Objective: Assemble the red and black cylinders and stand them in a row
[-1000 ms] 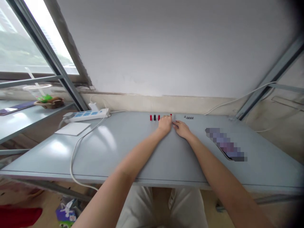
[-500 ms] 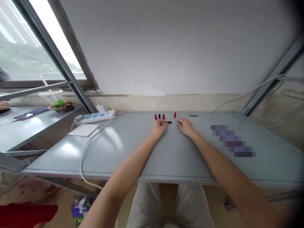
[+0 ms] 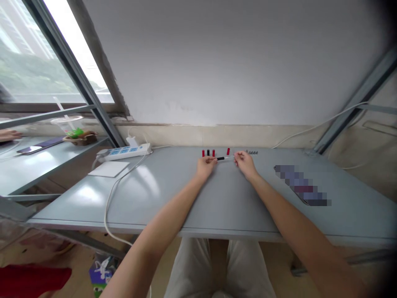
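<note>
My left hand (image 3: 206, 166) is closed on one end of a black cylinder (image 3: 220, 158) low over the grey table. A thin, pale metallic shaft (image 3: 228, 157) extends from the cylinder's right end toward my right hand (image 3: 244, 162), whose fingers are pinched at its far end; what exactly they grip is too small to make out. Behind my left hand stand a red cylinder (image 3: 203, 153), a black one (image 3: 208, 152) and another red one (image 3: 214, 153). A further red cylinder (image 3: 228, 151) is behind the shaft. Several small dark pieces (image 3: 253, 152) form a row beyond my right hand.
A power strip (image 3: 124, 153) and a white flat square (image 3: 109, 169) are at the left, with a white cable hanging over the front edge. A pixelated flat device (image 3: 302, 185) lies at the right. Another person's hand (image 3: 10, 135) shows at the far left table.
My right hand has closed its fingers and shifted slightly right. A pale shaft now shows between the black cylinder and my right fingers. The other person's hand has moved further into view.
</note>
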A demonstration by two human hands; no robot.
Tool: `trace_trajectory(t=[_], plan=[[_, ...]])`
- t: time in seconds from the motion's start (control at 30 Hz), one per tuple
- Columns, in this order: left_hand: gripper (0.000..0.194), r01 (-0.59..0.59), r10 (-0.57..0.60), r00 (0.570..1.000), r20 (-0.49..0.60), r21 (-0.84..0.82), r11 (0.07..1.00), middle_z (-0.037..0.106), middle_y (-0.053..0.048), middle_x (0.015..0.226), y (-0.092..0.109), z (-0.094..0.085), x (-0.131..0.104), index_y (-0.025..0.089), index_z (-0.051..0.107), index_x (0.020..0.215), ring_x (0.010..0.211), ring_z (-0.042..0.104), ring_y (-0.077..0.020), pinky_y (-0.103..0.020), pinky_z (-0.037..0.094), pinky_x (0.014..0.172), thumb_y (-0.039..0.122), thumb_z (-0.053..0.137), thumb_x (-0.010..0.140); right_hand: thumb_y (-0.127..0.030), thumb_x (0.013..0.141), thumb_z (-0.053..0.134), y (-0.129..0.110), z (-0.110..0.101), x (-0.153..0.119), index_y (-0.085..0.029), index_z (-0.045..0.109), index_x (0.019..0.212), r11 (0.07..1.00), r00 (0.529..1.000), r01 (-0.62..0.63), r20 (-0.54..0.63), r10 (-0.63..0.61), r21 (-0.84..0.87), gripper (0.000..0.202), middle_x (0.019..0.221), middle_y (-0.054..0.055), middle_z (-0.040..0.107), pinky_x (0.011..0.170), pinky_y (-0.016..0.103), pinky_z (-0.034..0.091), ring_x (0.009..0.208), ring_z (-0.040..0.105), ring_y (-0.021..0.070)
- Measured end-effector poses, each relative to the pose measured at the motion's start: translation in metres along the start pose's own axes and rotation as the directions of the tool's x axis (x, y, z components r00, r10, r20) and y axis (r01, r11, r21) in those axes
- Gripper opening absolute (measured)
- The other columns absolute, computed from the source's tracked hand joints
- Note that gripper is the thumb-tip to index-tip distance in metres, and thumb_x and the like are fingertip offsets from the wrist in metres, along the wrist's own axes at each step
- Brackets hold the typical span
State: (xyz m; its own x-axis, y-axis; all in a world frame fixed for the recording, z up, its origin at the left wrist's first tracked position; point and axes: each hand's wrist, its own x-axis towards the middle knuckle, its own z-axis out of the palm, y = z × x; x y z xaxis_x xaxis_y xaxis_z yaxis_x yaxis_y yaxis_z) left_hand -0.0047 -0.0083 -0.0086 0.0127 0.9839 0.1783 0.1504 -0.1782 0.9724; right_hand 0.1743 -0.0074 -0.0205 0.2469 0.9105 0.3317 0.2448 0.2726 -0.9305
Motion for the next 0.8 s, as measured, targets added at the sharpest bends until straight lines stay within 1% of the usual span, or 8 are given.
trace_trajectory(t=[0.13,0.2,0.27,0.33,0.43,0.53,0.7,0.8], plan=[[0.009,0.044,-0.043,0.999,0.029,-0.029,0.999,0.068,-0.006,0.072,0.005,-0.002,-0.004,0.013,0.066,0.076,0.059,0.055,-0.0100,-0.025,0.043,0.065,0.021,0.062,0.073,-0.052,0.071,0.057,-0.007,0.000,-0.003,-0.020,0.051,0.076,0.996,0.997,-0.074,0.005,0.074,0.050,0.033,0.060,0.000,0.054,0.050,0.024,0.038,0.049,0.047,0.0100],[0.010,0.062,-0.058,0.996,0.065,-0.065,0.996,0.068,-0.006,0.072,0.008,-0.002,-0.006,0.013,0.066,0.077,0.058,0.054,-0.0096,-0.025,0.043,0.064,0.021,0.062,0.073,-0.053,0.071,0.056,-0.009,0.002,-0.005,-0.020,0.051,0.077,0.993,0.995,-0.098,0.014,0.097,0.058,0.034,0.061,0.000,0.055,0.050,0.024,0.038,0.050,0.047,0.0098],[0.010,0.052,-0.041,0.992,0.116,-0.096,0.994,0.068,-0.006,0.071,0.009,-0.002,-0.007,0.013,0.066,0.077,0.059,0.055,-0.0097,-0.025,0.042,0.064,0.021,0.063,0.072,-0.053,0.071,0.057,-0.011,0.005,-0.009,-0.020,0.051,0.077,0.992,0.994,-0.104,0.054,0.100,0.071,0.034,0.062,0.000,0.056,0.051,0.025,0.038,0.050,0.047,0.0099],[0.010,0.038,-0.021,0.989,0.148,-0.109,0.993,0.068,-0.006,0.069,0.008,-0.001,-0.007,0.013,0.066,0.076,0.059,0.055,-0.0099,-0.025,0.042,0.064,0.021,0.064,0.071,-0.051,0.070,0.059,-0.012,0.009,-0.012,-0.019,0.051,0.076,0.990,0.988,-0.106,0.120,0.095,0.090,0.034,0.063,0.001,0.058,0.052,0.025,0.039,0.051,0.048,0.0101],[0.009,0.049,-0.032,0.989,0.144,-0.113,0.992,0.067,-0.006,0.067,0.006,-0.001,-0.007,0.012,0.065,0.077,0.057,0.054,-0.0096,-0.025,0.042,0.063,0.019,0.063,0.072,-0.047,0.069,0.062,-0.014,0.013,-0.015,-0.019,0.050,0.076,0.989,0.977,-0.111,0.193,0.091,0.097,0.030,0.064,0.001,0.060,0.053,0.026,0.040,0.051,0.050,0.0102],[0.009,0.058,-0.041,0.988,0.149,-0.115,0.992,0.068,-0.005,0.069,0.007,-0.003,-0.009,0.012,0.064,0.079,0.057,0.055,-0.0094,-0.025,0.042,0.064,0.017,0.063,0.071,-0.043,0.070,0.062,-0.014,0.012,-0.014,-0.020,0.050,0.076,0.993,0.972,-0.092,0.224,0.075,0.069,0.027,0.064,0.001,0.060,0.055,0.026,0.041,0.052,0.051,0.0107],[0.009,0.037,-0.009,0.978,0.210,-0.128,0.991,0.067,-0.004,0.067,0.009,-0.007,-0.010,0.013,0.063,0.077,0.055,0.053,-0.0082,-0.023,0.041,0.061,0.016,0.065,0.069,-0.042,0.073,0.060,-0.011,0.008,-0.011,-0.020,0.049,0.076,1.000,0.956,-0.027,0.293,0.028,-0.006,0.024,0.068,0.003,0.063,0.057,0.028,0.044,0.052,0.053,0.0115],[0.009,0.033,-0.007,0.979,0.203,-0.126,0.992,0.066,-0.003,0.066,0.007,-0.007,-0.007,0.013,0.063,0.078,0.055,0.052,-0.0081,-0.023,0.041,0.060,0.015,0.064,0.069,-0.038,0.075,0.058,-0.008,0.007,-0.011,-0.020,0.051,0.078,0.998,0.948,0.035,0.317,-0.015,-0.059,0.020,0.071,0.004,0.065,0.057,0.027,0.044,0.054,0.054,0.0118]])
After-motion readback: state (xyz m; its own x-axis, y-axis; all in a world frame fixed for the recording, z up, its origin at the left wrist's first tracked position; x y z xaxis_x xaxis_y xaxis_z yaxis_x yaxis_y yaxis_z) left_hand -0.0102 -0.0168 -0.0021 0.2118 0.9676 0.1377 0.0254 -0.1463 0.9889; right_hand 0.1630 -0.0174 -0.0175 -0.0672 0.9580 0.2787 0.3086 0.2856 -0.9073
